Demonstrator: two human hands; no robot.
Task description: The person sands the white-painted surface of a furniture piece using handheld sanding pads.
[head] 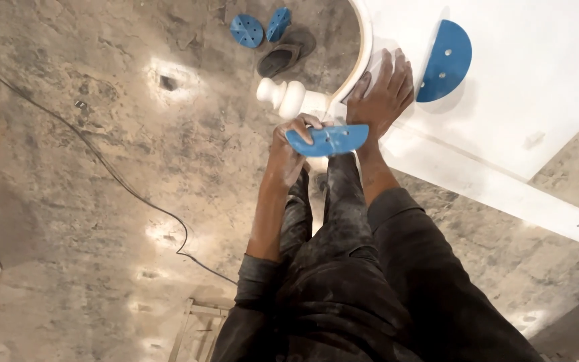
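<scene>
My left hand (288, 149) grips a blue half-round disc (330, 140) with small holes, held flat just below the white slab's curved edge. My right hand (381, 94) lies palm-down with fingers spread on the white slab (531, 60), close to its rounded rim. A second blue half-round disc (445, 62) rests on the slab a little to the right of my right hand. A white turned baluster piece (288, 96) sticks out from under the slab, just above my left hand.
Two more blue discs (246, 30) (277, 23) lie on the mottled stone floor beyond, beside a dark sandal (280, 59). A black cable (102, 161) runs across the floor at left. A wooden frame (199, 325) sits near my legs.
</scene>
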